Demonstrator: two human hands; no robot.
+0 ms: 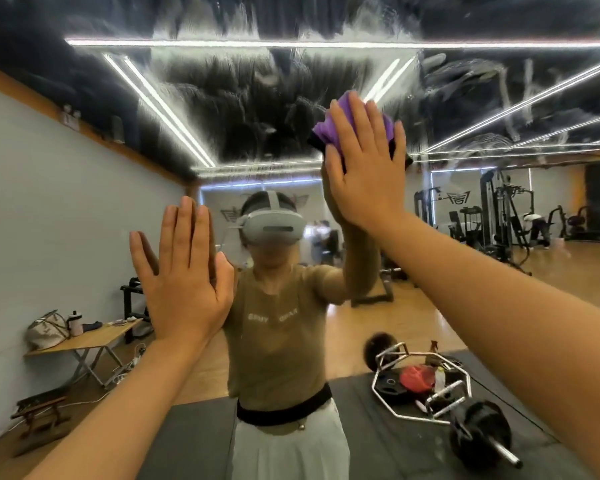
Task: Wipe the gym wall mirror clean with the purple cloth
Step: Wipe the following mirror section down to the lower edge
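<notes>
The wall mirror [257, 109] fills the whole view and shows white smeared streaks across its upper part. My right hand [364, 168] lies flat with straight fingers and presses the purple cloth [326, 128] against the glass, right of centre. The cloth is bunched and mostly hidden under the palm. My left hand [184, 278] rests flat on the mirror lower down to the left, fingers straight and together, holding nothing. My own reflection, in a headset and tan shirt, stands between the two hands.
Reflected in the mirror: a hex barbell [430, 386] with plates on a dark mat at lower right, a folding table [84, 341] with a bag at left, a small bench [39, 410] below it, weight machines [499, 216] at far right.
</notes>
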